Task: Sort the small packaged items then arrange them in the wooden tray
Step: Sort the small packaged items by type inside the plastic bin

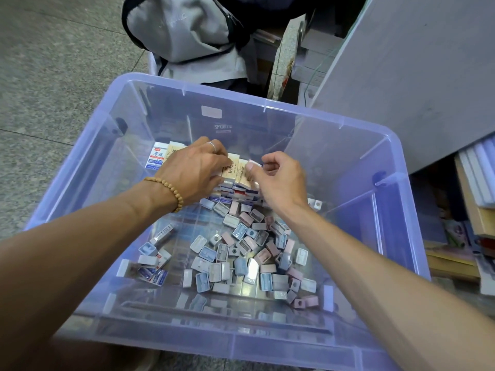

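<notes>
Head view looks down into a clear bluish plastic bin [267, 105] standing on a speckled stone floor [53, 62]. No wooden tray shows in this picture; the bin carries everything.

Left hand [195, 170]: fingers curled over the top of a block of eraser packs [238, 180] stacked on edge near the bin's far wall, left of centre. A ring sits on one finger and a bead bracelet [167, 188] on the wrist. The hand grips or steadies the block.

Right hand [278, 178]: thumb and fingers pinch one small white pack [254, 163] just beside the right end of the block, touching or nearly touching it; exact contact cannot be told.

More eraser packs lie flat at the block's left end, one with blue print facing up [156, 158].

Loose pile of small sharpener-like cases [241, 253], grey, blue and pink, covers the bin's middle and near-right floor, unsorted. A few stray eraser packs [152, 274] lie toward the near-left corner.

Judgement: sorting is partly done. One kind is gathered into a tidy block; the mixed pile and the strays are left. Nothing has yet gone into a tray, as far as can be seen.

Behind the far rim: a grey backpack [187, 30]. Right of the bin: a grey board [415, 76] and stacked books [474, 196].
</notes>
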The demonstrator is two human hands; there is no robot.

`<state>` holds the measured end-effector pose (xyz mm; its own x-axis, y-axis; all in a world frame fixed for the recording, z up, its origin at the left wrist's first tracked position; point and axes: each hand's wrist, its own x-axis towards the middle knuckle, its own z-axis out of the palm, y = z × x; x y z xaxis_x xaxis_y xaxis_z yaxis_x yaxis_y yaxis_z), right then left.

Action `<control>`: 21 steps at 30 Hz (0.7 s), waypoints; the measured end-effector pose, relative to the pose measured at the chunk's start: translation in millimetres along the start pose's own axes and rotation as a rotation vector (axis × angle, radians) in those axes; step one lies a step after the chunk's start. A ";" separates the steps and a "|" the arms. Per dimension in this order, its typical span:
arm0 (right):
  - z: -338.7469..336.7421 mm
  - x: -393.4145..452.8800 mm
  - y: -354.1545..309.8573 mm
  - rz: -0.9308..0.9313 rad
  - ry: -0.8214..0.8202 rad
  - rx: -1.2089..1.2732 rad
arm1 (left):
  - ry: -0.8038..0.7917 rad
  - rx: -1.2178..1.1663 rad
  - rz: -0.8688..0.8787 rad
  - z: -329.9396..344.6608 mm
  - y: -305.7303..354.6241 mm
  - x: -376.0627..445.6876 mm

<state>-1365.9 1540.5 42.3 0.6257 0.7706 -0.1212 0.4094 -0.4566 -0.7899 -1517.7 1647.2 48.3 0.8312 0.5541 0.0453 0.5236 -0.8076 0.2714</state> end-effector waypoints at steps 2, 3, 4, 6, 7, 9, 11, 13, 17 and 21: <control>-4.9 -5.4 3.4 -0.082 -0.053 -0.099 | 0.004 0.009 -0.001 -0.6 0.1 0.0; -6.2 -6.9 5.0 -0.104 -0.094 -0.153 | 0.010 0.009 -0.003 -1.1 -0.5 -0.5; -6.3 -7.8 6.4 -0.133 -0.134 -0.215 | 0.019 0.009 -0.003 -1.9 -1.3 -1.6; -4.2 -7.8 7.5 -0.228 -0.174 -0.346 | 0.041 0.022 0.000 -3.0 -4.4 -4.9; -2.5 -6.9 6.0 -0.280 -0.169 -0.382 | 0.047 0.034 -0.001 -3.8 -6.2 -6.8; 1.1 -3.3 2.8 -0.345 -0.145 -0.391 | 0.056 0.055 -0.014 -5.4 -8.8 -9.6; 3.5 0.0 0.7 -0.368 -0.131 -0.397 | 0.064 0.055 -0.038 -6.9 -10.3 -10.2; 3.3 2.1 1.1 -0.380 -0.139 -0.415 | 0.059 0.053 -0.048 -7.4 -11.3 -9.5; -3.1 5.8 -2.7 -0.376 -0.203 -0.445 | 0.018 0.055 -0.064 -9.2 -9.8 -7.8; -19.2 2.0 -5.9 -0.370 -0.218 -0.494 | -0.022 0.080 -0.059 -17.4 -1.6 -14.1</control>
<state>-1354.3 1536.2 58.2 0.2572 0.9648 -0.0549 0.8613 -0.2546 -0.4397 -1533.5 1644.2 63.9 0.8016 0.5978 0.0104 0.5847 -0.7874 0.1953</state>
